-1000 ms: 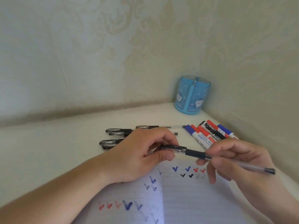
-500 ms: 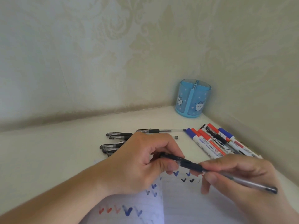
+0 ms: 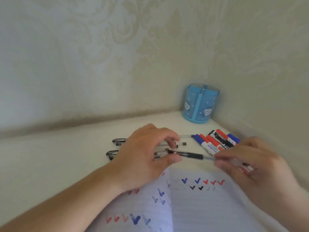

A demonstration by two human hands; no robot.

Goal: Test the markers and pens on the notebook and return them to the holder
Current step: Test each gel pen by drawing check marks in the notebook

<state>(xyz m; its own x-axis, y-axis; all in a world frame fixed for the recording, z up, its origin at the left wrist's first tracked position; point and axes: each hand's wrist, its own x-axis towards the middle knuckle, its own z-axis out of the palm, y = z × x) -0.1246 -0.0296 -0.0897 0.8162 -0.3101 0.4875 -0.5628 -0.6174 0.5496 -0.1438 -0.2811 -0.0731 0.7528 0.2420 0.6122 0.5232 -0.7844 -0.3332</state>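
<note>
Both hands hold a black gel pen (image 3: 189, 155) above the notebook (image 3: 200, 206): left hand (image 3: 142, 158) pinching its cap end, right hand (image 3: 254, 164) now blurred, gripping its barrel. Marker labels unreadable; holder (image 3: 200, 104) beyond.

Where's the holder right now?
Head view, upper right: the blue holder stands in the table's far corner against the walls, just beyond the markers.

holder (image 3: 200, 104) – translucent glossy plastic | notebook (image 3: 200, 206) – matt lined paper | pen (image 3: 190, 155) – clear plastic
</note>
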